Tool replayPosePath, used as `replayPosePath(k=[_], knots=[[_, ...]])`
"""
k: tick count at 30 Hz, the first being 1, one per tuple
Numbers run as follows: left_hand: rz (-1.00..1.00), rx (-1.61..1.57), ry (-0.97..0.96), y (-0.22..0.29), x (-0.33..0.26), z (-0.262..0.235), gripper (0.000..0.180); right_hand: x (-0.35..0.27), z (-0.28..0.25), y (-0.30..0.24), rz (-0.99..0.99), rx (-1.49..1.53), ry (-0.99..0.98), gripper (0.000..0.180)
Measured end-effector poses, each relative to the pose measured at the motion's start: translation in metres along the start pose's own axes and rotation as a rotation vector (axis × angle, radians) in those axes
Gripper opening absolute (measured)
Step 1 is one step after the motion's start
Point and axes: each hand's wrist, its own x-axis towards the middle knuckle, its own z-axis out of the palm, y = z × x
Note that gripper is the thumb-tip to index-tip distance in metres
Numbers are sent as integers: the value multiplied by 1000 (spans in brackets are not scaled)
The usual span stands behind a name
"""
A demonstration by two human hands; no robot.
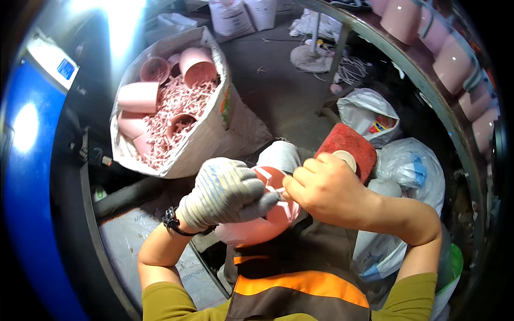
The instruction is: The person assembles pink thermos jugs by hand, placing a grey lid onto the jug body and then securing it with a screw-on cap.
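Observation:
A pink plastic cup (249, 231) lies tilted in my lap, its open mouth facing up and to the right. My left hand (227, 188), in a pale knit glove, is closed around the cup's rim and side. Thin pink plastic strips (274, 188) cross the cup's mouth between my hands. My bare right hand (334, 187) is closed just beyond the rim, its fingertips at the strips. Whatever its fingers grip is hidden. Beside the right knuckles shows a round cream-coloured end (345, 159); I cannot tell whether it belongs to something in that hand.
A large white woven sack (214, 142) at the left holds pink cups (138, 97) and many pink plastic scraps (179, 104). To the right are a red pad (353, 142) and plastic bags (409, 166). More pink cups (452, 64) line a rack; a blue machine (32, 187) stands far left.

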Motion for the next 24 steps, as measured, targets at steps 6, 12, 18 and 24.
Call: replayPosePath(k=[6,12,18,24], knots=[[-20,-321,347,-11,22,-39,23,-37,-47,8,52,198,301,13],[-296,-106,305,-19,-51,-23,29,48,-34,38,298,563,761,66],[-559,-172,324,31,12,13,37,-23,50,17,612,1135,445,90],[-9,-361,-330,87,85,59,38,-130,90,-68,961,1666,531,51]])
